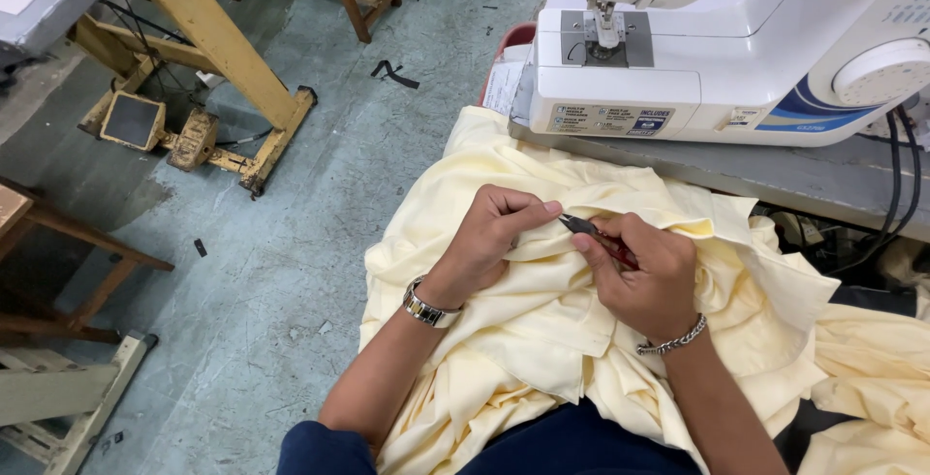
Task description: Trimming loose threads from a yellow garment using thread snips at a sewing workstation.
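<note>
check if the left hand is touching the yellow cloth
Touching. The head view shows the left hand resting on the yellow cloth, its fingers pinching a fold beside the small red-handled tool in the right hand.

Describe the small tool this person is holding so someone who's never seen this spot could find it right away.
Start at the white sewing machine on the grey table, then drop to the pale yellow garment heaped on the person's lap. The right hand grips a small thread snipper there, tips pointing at the left hand. Its dark metal blades and red handle are the only non-yellow thing in the cloth.
</note>
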